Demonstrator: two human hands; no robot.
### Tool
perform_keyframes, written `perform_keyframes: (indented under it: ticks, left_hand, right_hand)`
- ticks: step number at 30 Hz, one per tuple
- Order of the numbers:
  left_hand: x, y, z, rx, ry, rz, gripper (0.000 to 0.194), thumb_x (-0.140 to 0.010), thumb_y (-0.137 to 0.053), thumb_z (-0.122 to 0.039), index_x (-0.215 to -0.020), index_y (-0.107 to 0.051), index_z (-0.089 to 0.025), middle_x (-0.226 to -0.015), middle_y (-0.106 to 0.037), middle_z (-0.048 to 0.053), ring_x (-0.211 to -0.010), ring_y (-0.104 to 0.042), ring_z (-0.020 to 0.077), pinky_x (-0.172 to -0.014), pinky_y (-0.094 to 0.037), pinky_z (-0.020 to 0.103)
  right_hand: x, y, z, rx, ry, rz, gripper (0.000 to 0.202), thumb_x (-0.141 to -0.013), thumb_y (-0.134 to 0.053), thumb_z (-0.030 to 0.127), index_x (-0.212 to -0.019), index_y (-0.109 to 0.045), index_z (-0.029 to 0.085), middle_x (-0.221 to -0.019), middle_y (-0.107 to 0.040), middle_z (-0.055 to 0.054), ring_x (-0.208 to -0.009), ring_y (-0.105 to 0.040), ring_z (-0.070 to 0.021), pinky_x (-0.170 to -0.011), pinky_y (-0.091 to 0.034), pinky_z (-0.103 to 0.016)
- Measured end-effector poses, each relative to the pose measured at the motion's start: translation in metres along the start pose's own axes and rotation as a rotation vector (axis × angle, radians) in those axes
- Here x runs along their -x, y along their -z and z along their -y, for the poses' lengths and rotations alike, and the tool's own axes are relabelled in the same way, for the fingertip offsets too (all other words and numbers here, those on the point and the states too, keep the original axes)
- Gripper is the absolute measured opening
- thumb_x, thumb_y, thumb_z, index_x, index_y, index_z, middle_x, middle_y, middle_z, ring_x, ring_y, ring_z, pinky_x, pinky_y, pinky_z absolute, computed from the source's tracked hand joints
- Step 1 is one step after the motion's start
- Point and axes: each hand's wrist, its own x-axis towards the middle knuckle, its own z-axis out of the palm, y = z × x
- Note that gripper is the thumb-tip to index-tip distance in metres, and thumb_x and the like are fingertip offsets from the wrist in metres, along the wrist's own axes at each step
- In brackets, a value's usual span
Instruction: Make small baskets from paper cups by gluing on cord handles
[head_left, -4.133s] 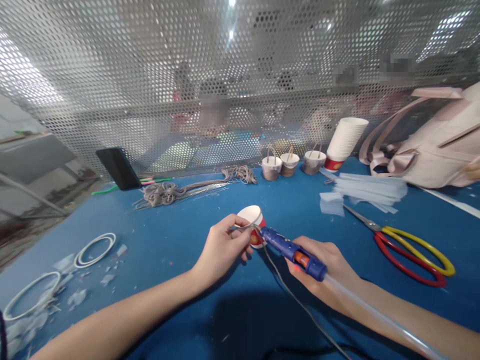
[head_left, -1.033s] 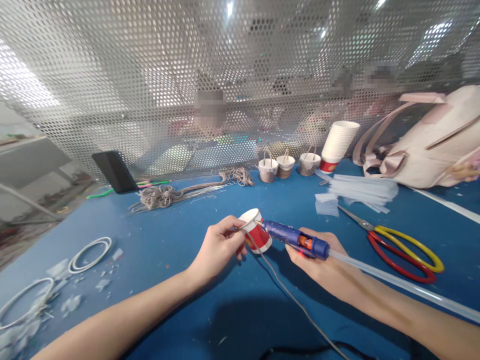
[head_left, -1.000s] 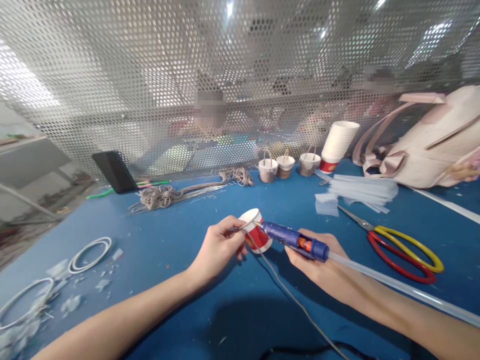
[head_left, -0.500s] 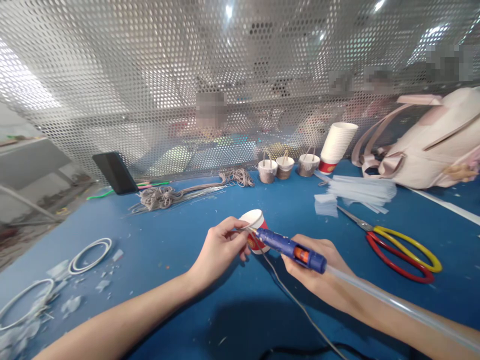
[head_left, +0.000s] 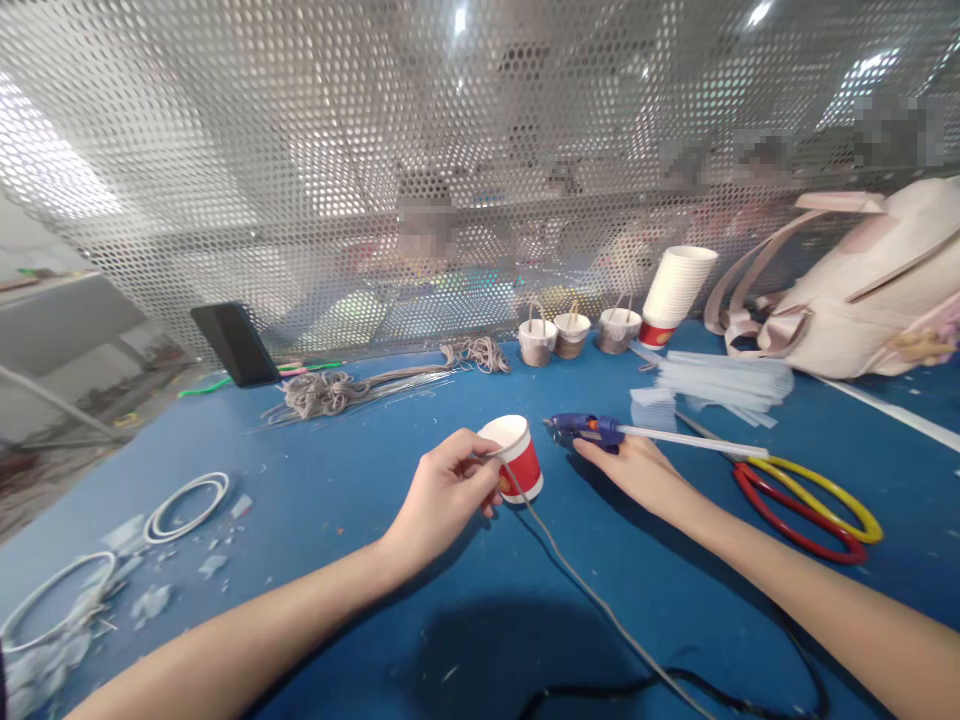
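Observation:
My left hand is closed at the near-left side of a red and white paper cup, pinching a thin grey cord against its rim. From those fingertips the cord trails across the table toward the lower right. To the right of the cup, my right hand is closed around a blue hot glue gun, low over the table. A clear glue stick sticks out of its back end, and its nozzle points left toward the cup without touching it. My palm hides part of the gun's handle.
Scissors with red and yellow handles lie at right near glue sticks. Behind stand small cord-wrapped cups, stacked paper cups and a bag. Grey cord bundles, a phone and white rings are left.
My right hand has carried the glue gun away from the cup rim, to the right and down toward the table. My left hand stays at the cup with the cord.

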Motion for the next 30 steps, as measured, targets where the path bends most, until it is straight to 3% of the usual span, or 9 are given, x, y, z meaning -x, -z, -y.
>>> perform_keyframes:
  ticks: [6,10,12,14,19,22,26,30]
  left_hand:
    - [0.002,0.002,-0.001,-0.015,-0.057,-0.009,0.007,-0.075,-0.056,-0.021,-0.076,-0.06,-0.016,-0.061,-0.058,-0.003,-0.048,-0.057,0.0098,-0.045,-0.049,0.021]
    - [0.004,0.003,-0.006,-0.023,-0.077,-0.005,0.006,-0.075,-0.056,-0.021,-0.075,-0.06,-0.016,-0.062,-0.059,-0.002,-0.048,-0.057,0.0096,-0.045,-0.048,0.021]
    - [0.006,0.003,-0.01,-0.041,-0.079,0.009,0.006,-0.074,-0.056,-0.02,-0.074,-0.06,-0.016,-0.062,-0.059,-0.002,-0.048,-0.057,0.0098,-0.046,-0.048,0.021]
    - [0.011,0.002,-0.015,-0.067,-0.081,0.026,0.006,-0.074,-0.056,-0.019,-0.074,-0.061,-0.016,-0.063,-0.06,-0.002,-0.048,-0.057,0.0095,-0.047,-0.047,0.022]
    - [0.032,0.002,-0.025,-0.13,-0.08,0.067,0.009,-0.076,-0.056,-0.02,-0.073,-0.062,-0.015,-0.067,-0.059,-0.001,-0.047,-0.056,0.0087,-0.048,-0.047,0.022]
    - [0.05,0.004,-0.026,-0.199,-0.132,0.052,0.01,-0.078,-0.057,-0.021,-0.075,-0.064,-0.016,-0.072,-0.058,0.0,-0.05,-0.056,0.0084,-0.049,-0.047,0.021]
    - [0.069,0.01,-0.023,-0.314,-0.242,0.004,0.012,-0.079,-0.058,-0.021,-0.073,-0.066,-0.015,-0.074,-0.057,0.001,-0.051,-0.053,0.0068,-0.046,-0.046,0.018]
    - [0.078,0.014,-0.022,-0.326,-0.216,0.014,0.013,-0.08,-0.058,-0.021,-0.072,-0.065,-0.014,-0.073,-0.055,0.0,-0.048,-0.053,0.0055,-0.043,-0.045,0.017]
  right_hand:
    - [0.011,0.012,-0.007,0.095,0.038,0.032,0.033,-0.079,-0.056,0.044,-0.098,-0.067,0.02,-0.089,-0.071,-0.007,-0.085,-0.066,-0.0271,-0.076,-0.05,-0.038]
    - [0.041,0.035,-0.012,0.298,0.045,-0.101,0.03,-0.075,-0.059,0.049,-0.081,-0.062,0.019,-0.082,-0.07,-0.01,-0.082,-0.065,-0.0301,-0.072,-0.05,-0.041]
    - [0.059,0.044,-0.007,0.269,0.069,-0.169,0.026,-0.076,-0.058,0.047,-0.074,-0.057,0.021,-0.076,-0.067,-0.007,-0.076,-0.064,-0.027,-0.069,-0.05,-0.04]
    - [0.077,0.047,0.006,0.099,0.095,-0.127,0.021,-0.08,-0.055,0.043,-0.074,-0.055,0.022,-0.075,-0.065,-0.004,-0.073,-0.063,-0.0216,-0.067,-0.051,-0.035]
    - [0.098,0.027,0.062,-0.504,-0.014,0.178,0.014,-0.081,-0.056,0.032,-0.091,-0.055,0.021,-0.091,-0.068,-0.005,-0.087,-0.067,-0.0164,-0.08,-0.054,-0.029]
    - [0.101,0.009,0.089,-0.756,-0.077,0.228,0.021,-0.078,-0.061,0.031,-0.093,-0.052,0.02,-0.089,-0.069,-0.005,-0.086,-0.068,-0.0163,-0.074,-0.056,-0.028]
    - [0.105,-0.011,0.108,-0.828,-0.049,0.108,0.022,-0.074,-0.066,0.029,-0.086,-0.05,0.021,-0.077,-0.064,-0.001,-0.07,-0.066,-0.0142,-0.059,-0.055,-0.025]
    - [0.109,-0.027,0.11,-0.688,0.054,-0.019,0.016,-0.074,-0.064,0.021,-0.084,-0.051,0.021,-0.077,-0.062,0.0,-0.061,-0.06,-0.0117,-0.05,-0.05,-0.023]
